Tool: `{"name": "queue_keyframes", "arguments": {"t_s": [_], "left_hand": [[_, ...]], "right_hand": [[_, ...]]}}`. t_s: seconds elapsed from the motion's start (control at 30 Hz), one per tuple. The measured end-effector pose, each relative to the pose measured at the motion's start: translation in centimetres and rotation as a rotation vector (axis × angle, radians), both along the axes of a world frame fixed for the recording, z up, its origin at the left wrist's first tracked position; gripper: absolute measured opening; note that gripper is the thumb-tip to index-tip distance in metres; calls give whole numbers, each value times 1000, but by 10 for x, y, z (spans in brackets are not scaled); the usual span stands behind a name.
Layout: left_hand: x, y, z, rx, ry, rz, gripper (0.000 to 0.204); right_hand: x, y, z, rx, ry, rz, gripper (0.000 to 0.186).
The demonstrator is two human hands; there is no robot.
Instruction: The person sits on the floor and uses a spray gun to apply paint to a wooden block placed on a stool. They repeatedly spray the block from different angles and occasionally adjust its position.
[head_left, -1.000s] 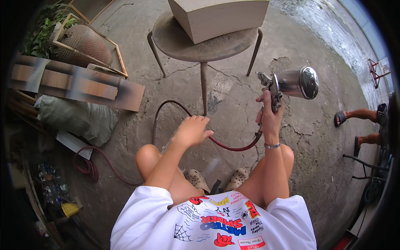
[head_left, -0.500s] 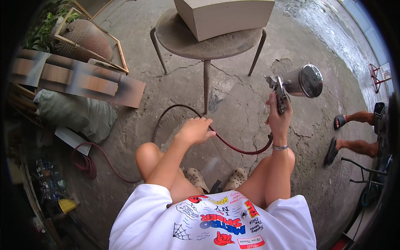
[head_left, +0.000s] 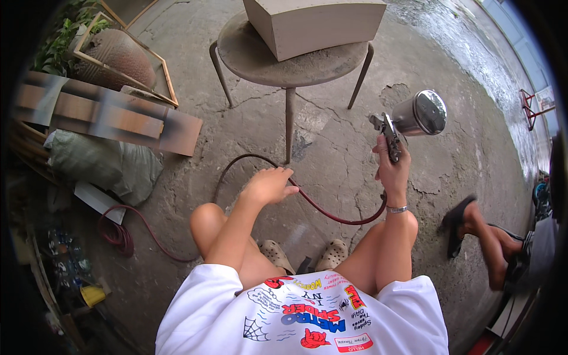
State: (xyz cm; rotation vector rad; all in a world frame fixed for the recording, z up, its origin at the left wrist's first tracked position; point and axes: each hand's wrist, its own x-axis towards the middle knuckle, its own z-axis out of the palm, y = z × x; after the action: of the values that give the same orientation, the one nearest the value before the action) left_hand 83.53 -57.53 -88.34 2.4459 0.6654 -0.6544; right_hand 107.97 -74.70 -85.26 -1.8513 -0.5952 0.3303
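In my right hand (head_left: 393, 168) is a spray gun (head_left: 387, 139), its handle wrapped by my fingers and its shiny metal cup (head_left: 421, 113) tipped out to the right. From below its grip a dark red air hose (head_left: 337, 219) curves left along the floor and passes behind my left hand (head_left: 267, 185). That hand hovers above my left knee, thumb apart from loosely bent fingers, with nothing in it; whether it touches the hose I cannot tell. Ahead stands a round stool (head_left: 236, 50) with thin metal legs, bearing a pale box with a curved side (head_left: 325, 32).
To the left lie a long paint-streaked board (head_left: 112, 112), a grey-green sack (head_left: 106, 165) and coiled red hose (head_left: 120, 236). A large clay pot (head_left: 115, 59) stands behind a wooden frame (head_left: 168, 83). At right is another person's leg (head_left: 486, 242) in black slippers. Cracked concrete floor (head_left: 331, 127) surrounds the stool.
The other person at right has stepped nearer along the right edge. My hands keep nearly the same pose, and the spray gun stays in my right hand. The view has shifted slightly.
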Motion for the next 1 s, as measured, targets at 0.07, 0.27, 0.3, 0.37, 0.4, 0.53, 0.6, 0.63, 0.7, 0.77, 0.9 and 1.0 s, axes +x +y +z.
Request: {"name": "queue_keyframes", "arguments": {"t_s": [0.07, 0.27, 0.3, 0.37, 0.4, 0.53, 0.6, 0.63, 0.7, 0.77, 0.9, 1.0], "left_hand": [[-1, -1, -2, -8, -40, 4, 61], [1, 4, 2, -20, 24, 17, 59], [0, 5, -1, -13, 5, 25, 59], [-4, 5, -8, -2, -32, 43, 59], [-5, 6, -9, 8, -37, 43, 60], [-6, 7, -12, 14, -13, 32, 61], [-7, 8, -8, 6, -7, 28, 61], [-7, 7, -6, -1, -18, 34, 61], [-7, 7, -4, 8, -47, 40, 62], [-10, 7, -8, 38, -81, 45, 62], [-8, 11, -9, 3, -35, 48, 63], [-7, 10, -4, -9, -28, 50, 63]], "right_hand": [[7, -1, 0, -25, 2, -39, 38], [7, 2, -2, 19, 54, -52, 41], [11, 1, -2, -1, 46, -47, 41], [18, -1, -4, -11, 26, -83, 42], [19, -1, -5, -21, 25, -104, 42], [11, 1, 1, -13, 62, -90, 43], [10, 1, 2, -3, 77, -70, 44], [14, -2, 1, -12, 70, -71, 44], [18, -1, -1, -32, 45, -102, 45], [21, 1, -3, -56, 9, -157, 45], [12, 3, -2, -23, 86, -88, 46], [18, -2, -5, -53, 71, -70, 46]]}}
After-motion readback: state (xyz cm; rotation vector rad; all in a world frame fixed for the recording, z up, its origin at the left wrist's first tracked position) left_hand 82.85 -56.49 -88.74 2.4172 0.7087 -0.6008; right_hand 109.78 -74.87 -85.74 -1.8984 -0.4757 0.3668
